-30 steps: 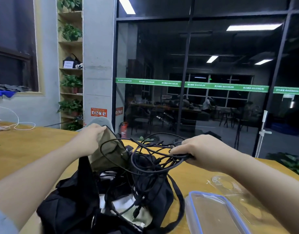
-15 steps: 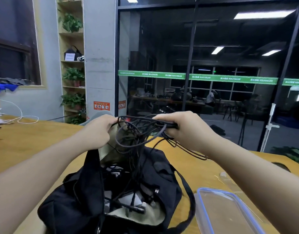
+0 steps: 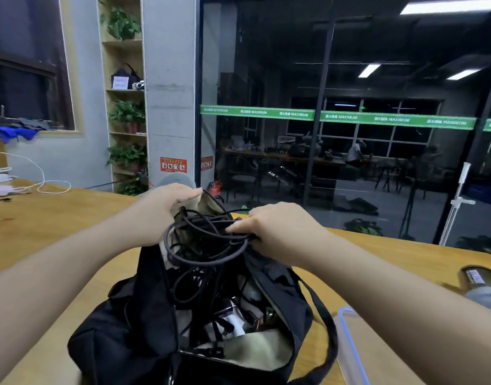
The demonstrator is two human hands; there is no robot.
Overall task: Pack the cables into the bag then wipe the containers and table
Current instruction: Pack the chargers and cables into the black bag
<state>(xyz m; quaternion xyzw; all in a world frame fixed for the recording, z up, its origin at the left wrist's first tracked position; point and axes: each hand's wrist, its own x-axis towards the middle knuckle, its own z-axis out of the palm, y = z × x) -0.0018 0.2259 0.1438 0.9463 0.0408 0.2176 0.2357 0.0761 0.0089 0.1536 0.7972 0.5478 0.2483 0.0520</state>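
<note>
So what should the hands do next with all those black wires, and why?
Probably push the wires down into the bag. The right hand grips the bundle right over the opening, and the left hand holds the bag's edge up, so the mouth is open. Loops stick out above the rim, so they likely need tucking in.

Two bare forearms, no sleeves anywhere along the visible length, no watch, band or bracelet at either wrist. Left hand [image 3: 166,209] ungloved, without rings on the fingers that show. Right hand [image 3: 277,229] likewise ungloved and ringless, nails short and plain. No markings or tape on either. Above the elbows, out of frame, so clothing there unknown.
</note>
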